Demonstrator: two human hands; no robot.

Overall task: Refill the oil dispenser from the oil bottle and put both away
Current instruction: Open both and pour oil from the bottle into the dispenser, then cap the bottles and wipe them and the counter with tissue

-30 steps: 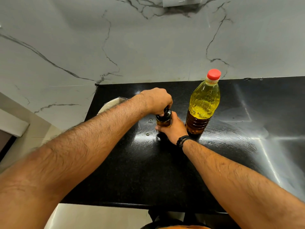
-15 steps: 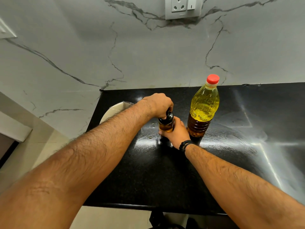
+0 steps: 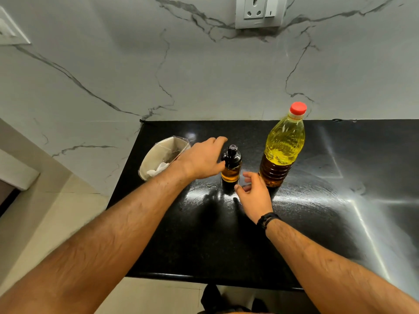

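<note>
A small oil dispenser (image 3: pixel 231 165) with a black cap and amber oil stands upright on the black counter (image 3: pixel 226 234). To its right stands a tall oil bottle (image 3: pixel 282 146) with yellow oil and a red cap, closed. My left hand (image 3: pixel 201 159) hovers just left of the dispenser, fingers relaxed, thumb close to its shoulder. My right hand (image 3: pixel 255 191) is low at the dispenser's right front, fingers loosely spread, holding nothing.
A clear plastic container (image 3: pixel 162 158) with white paper inside lies at the counter's left edge behind my left wrist. A marble wall with a socket (image 3: pixel 260 11) rises behind. The counter's front edge runs below my forearms; tiled floor lies to the left.
Both hands have let go of the dispenser: the left came off the cap and moved left, the right drew back from its body. The dispenser now stands free.
</note>
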